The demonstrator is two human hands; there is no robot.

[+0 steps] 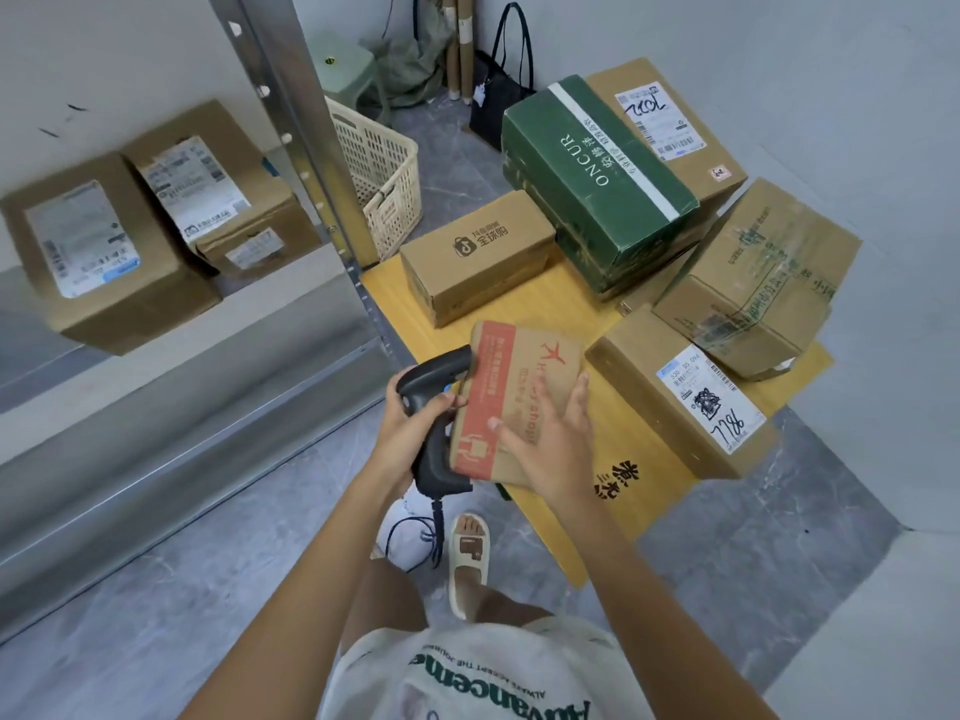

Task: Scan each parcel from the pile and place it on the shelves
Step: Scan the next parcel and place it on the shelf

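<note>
My left hand [410, 433] grips a black handheld scanner [439, 407] whose head points up against the left edge of a small brown parcel with a red band [511, 376]. My right hand [550, 441] lies on that parcel's top face, fingers spread, holding it above the low yellow table [582, 304]. The pile on the table holds a brown box with a black logo [478, 257], a green box [597, 184], a labelled box marked 7786 [685, 392] and two more brown boxes [763, 278]. The metal shelf [171, 324] on the left carries three labelled boxes [104, 252].
A steel shelf upright [306, 148] stands between shelf and table. A cream plastic basket [379, 174] sits behind the table, with a black bag [498, 90] and a green stool [348, 65] in the corner. My sandalled foot [470, 558] and the scanner cable are on the grey floor.
</note>
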